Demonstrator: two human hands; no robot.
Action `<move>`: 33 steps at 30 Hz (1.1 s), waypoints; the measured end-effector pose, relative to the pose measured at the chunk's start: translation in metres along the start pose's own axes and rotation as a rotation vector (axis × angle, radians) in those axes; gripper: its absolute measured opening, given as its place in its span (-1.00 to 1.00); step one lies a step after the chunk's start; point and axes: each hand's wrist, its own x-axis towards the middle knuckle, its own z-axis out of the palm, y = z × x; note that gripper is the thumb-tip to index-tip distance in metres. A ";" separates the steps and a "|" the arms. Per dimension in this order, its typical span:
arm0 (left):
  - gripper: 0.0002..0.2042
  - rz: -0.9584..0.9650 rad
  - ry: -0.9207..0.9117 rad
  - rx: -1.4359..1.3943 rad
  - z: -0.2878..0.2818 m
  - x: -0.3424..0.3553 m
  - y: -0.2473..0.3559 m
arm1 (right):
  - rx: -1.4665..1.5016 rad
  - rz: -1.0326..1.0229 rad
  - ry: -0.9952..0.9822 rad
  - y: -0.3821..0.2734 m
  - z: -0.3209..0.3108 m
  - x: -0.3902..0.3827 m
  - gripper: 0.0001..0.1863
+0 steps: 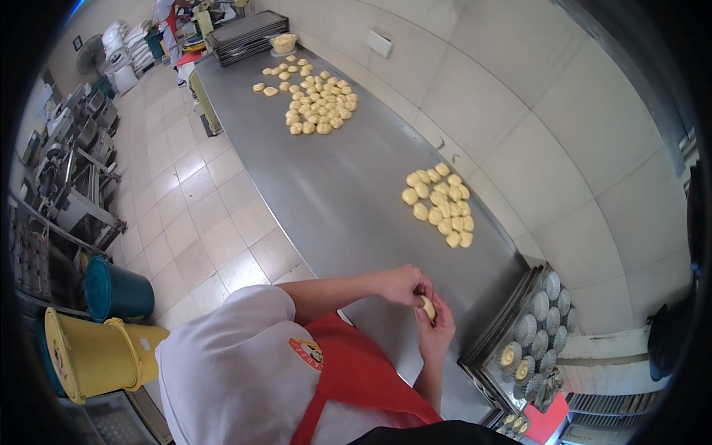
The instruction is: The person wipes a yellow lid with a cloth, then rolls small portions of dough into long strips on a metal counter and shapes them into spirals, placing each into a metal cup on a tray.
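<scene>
Above the steel table, my left hand [404, 285] and my right hand [437, 326] meet around a small piece of pale yellow dough [428, 307]. The fingers of both hands are closed on it, and part of it is hidden behind them. Ahead of my hands lies a cluster of dough balls [443, 204], near the wall. To the right of my right hand, fluted metal tart molds [525, 331] stand in rows on a tray; a couple of them have yellow dough inside.
The steel table [334, 200] runs along a tiled wall. A larger group of dough balls [319, 104] lies toward its far end, near stacked dark trays [245, 38] and a bowl [283, 44]. Yellow buckets [96, 354] and a teal bin [119, 289] stand at left. Another person [169, 30] is far off.
</scene>
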 end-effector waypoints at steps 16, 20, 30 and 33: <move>-0.47 0.013 0.424 0.313 -0.133 -0.135 -0.152 | -1.499 0.222 -0.047 0.107 0.089 0.029 0.03; -0.48 -0.023 0.430 0.313 -0.134 -0.132 -0.157 | -1.671 0.419 0.276 0.123 0.029 0.165 -0.07; -0.47 -0.044 0.409 0.337 -0.135 -0.138 -0.153 | -1.544 0.260 -0.261 0.102 0.113 -0.056 0.07; -0.47 -0.027 0.406 0.380 -0.133 -0.136 -0.153 | -1.570 0.303 0.052 0.108 0.074 0.074 0.02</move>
